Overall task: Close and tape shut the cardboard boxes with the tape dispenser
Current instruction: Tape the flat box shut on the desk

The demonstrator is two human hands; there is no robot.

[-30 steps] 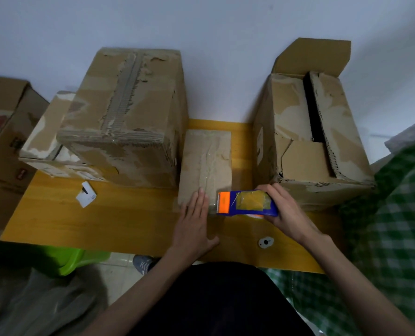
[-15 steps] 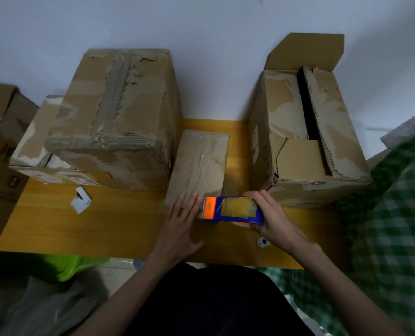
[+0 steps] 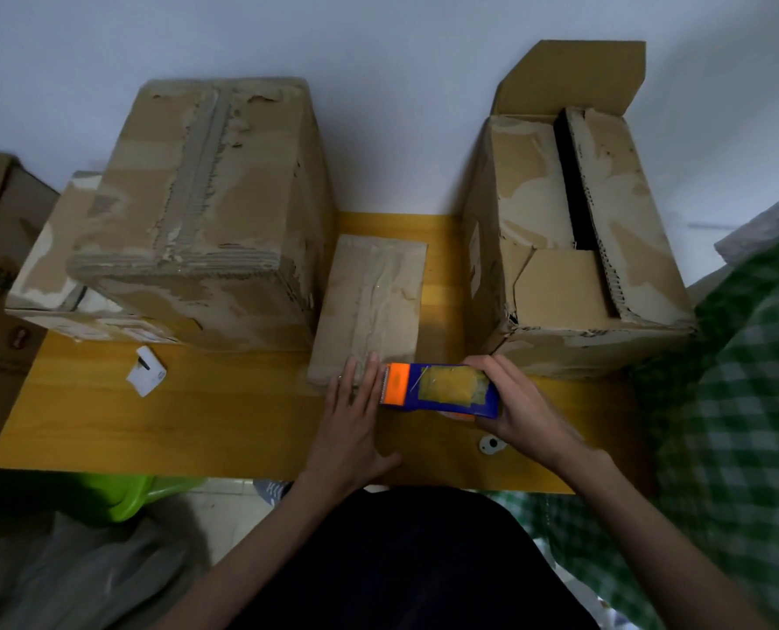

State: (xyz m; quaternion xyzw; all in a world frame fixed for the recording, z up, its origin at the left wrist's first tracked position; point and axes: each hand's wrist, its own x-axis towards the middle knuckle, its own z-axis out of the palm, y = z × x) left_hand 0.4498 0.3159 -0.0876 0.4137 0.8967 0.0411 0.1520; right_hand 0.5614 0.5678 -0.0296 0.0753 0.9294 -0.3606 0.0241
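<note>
Cardboard first: small flat brown cardboard box lying on the yellow wooden table between the tall torn cardboard box on the left and the open-topped cardboard box on the right, its near end pinned under the straight fingers of the left hand, palm flat on the table. Blue tape dispenser with an orange cutter end gripped in the right hand, fingers curled round its body, serrated edge just beside the left fingertips at the box's near right corner. To do this step well: keep the left fingers pressing the tape end down on the near face, tilt the toothed edge against the strip and tear with a short twist rather than a pull (a pull would probably lift the tape or drag the light box), then rub the end flat. Against half a second ago: dispenser and both hands in much the same relation, cutter hardly nearer the fingers, left hand as flat as before; most of the apparent shift likely head movement
</note>
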